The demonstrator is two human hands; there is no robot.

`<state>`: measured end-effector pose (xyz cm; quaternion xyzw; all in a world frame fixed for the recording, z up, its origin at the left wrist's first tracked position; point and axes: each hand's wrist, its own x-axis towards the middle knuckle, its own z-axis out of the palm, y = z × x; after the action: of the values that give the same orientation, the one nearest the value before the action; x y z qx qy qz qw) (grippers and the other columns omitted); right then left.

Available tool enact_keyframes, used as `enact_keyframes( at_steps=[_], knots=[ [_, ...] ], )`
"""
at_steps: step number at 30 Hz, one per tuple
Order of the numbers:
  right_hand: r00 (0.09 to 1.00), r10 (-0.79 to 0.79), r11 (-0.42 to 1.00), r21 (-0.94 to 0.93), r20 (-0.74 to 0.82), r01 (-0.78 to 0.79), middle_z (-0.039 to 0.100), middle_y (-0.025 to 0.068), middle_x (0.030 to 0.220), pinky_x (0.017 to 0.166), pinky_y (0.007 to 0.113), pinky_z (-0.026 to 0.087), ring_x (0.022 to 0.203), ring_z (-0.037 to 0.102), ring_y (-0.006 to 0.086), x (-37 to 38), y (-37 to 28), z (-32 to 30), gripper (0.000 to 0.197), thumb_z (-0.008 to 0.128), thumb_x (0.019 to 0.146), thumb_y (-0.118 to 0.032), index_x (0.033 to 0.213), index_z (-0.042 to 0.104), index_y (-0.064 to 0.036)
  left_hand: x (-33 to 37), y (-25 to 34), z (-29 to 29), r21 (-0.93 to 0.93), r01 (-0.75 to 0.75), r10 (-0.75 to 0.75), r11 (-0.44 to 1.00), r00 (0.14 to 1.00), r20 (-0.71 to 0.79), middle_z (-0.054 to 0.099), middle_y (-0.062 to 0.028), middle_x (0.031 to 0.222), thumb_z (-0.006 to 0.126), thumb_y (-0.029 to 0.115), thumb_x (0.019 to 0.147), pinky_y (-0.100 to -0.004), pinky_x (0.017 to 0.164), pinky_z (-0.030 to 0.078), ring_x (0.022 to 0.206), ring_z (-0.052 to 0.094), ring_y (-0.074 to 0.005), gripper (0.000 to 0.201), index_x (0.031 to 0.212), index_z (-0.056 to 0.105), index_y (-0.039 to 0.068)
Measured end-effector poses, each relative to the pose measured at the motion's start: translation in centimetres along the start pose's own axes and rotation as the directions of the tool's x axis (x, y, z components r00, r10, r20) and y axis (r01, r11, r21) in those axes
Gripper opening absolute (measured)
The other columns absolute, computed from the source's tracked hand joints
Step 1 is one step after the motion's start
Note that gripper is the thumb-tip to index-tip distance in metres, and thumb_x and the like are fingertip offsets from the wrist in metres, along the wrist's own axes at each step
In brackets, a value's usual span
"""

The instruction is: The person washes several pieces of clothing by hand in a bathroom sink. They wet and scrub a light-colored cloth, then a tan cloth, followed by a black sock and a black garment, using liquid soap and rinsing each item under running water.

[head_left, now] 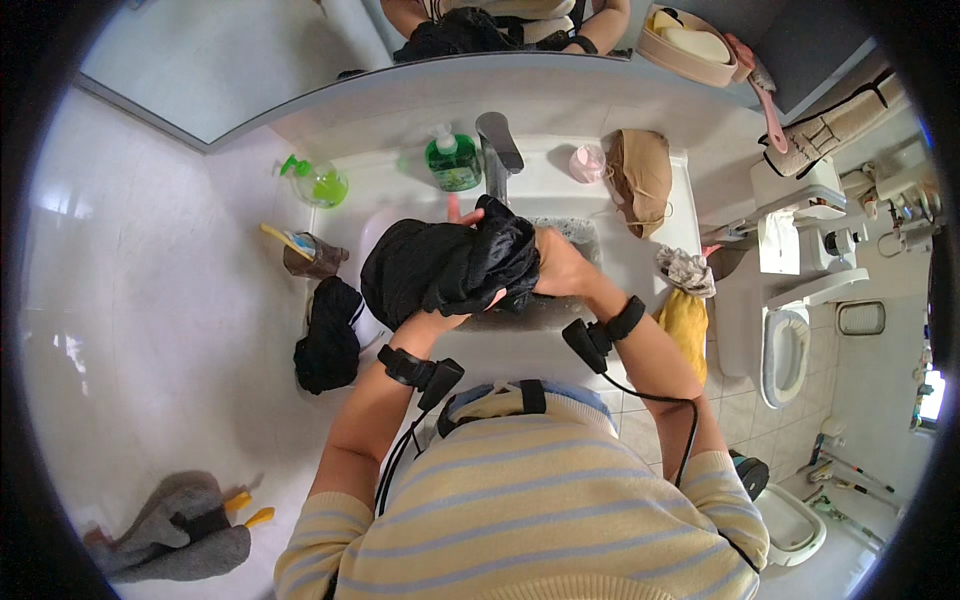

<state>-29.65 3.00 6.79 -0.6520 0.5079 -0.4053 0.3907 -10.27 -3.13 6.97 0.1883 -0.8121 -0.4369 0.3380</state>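
A bunched black cloth [430,262], soft and slightly shiny, is held up over the white sink [545,343] in front of the faucet [499,145]. My left hand [445,319] reaches beneath it; most of that hand is covered, with a few fingertips showing at the far edge. My right hand [562,264] is closed around the cloth's right end. Greyish, foamy water [580,232] shows in the basin behind and below my hands.
Green soap pump bottles [453,160] stand behind the sink. Another black cloth [330,335] lies at its left, near a toothbrush cup [313,257]. A brown cloth [641,180], pink jar [587,163] and yellow cloth [685,330] are at right. A mirror [270,60] hangs above.
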Motion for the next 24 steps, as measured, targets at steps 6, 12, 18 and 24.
enact_keyframes(
  at_steps=[6,12,18,24],
  knots=[
    [0.993,-0.012,1.000,0.028,0.115,0.009,0.063,0.0218,0.090,0.075,0.033,0.047,0.078,0.061,0.0293,0.6,0.0,-0.3,0.042,0.066,0.053,-0.005,0.093,0.058,0.0054,-1.3,-0.2,0.9,-0.691,0.210,-0.265,0.691,0.964,0.029,0.041,-0.0071,0.135,0.079,0.025,0.070,-0.0358,0.105,0.032,0.122,0.042,-0.0193,0.087,0.139,0.030,0.005],
    [0.918,0.279,0.931,-0.314,0.282,-0.187,0.061,0.0219,0.091,0.084,0.041,0.044,0.094,0.057,0.0359,1.5,-0.8,-1.2,0.054,0.070,0.047,-0.012,0.096,0.057,0.0073,-1.8,-2.6,1.5,-0.769,0.528,-0.508,0.360,0.803,0.313,0.058,-0.0042,0.114,0.075,0.020,0.075,-0.0314,0.095,0.043,0.104,0.054,-0.0158,0.051,0.119,0.055,0.004],
    [0.967,0.114,0.695,-0.677,-0.226,-0.240,0.026,0.0213,0.142,0.103,0.056,0.024,0.127,0.031,0.0393,-0.5,0.2,0.1,0.094,0.074,0.056,-0.024,0.135,0.030,-0.0021,-1.0,-2.6,3.3,-0.761,0.474,-0.728,0.444,0.686,0.003,0.061,-0.0039,0.110,0.071,0.016,0.079,-0.0301,0.091,0.044,0.100,0.056,-0.0149,0.037,0.113,0.061,0.003],
    [0.893,-0.229,0.906,-0.419,-0.387,0.051,0.007,0.0302,0.146,0.108,0.053,0.020,0.134,0.013,0.0484,-3.2,0.9,4.7,0.132,0.087,0.049,-0.044,0.145,0.006,-0.0040,1.3,-0.4,3.0,-0.859,0.332,-0.758,0.389,0.646,-0.094,0.061,-0.0035,0.110,0.071,0.018,0.079,-0.0285,0.093,0.042,0.101,0.056,-0.0154,0.035,0.110,0.062,0.004]
  ],
)
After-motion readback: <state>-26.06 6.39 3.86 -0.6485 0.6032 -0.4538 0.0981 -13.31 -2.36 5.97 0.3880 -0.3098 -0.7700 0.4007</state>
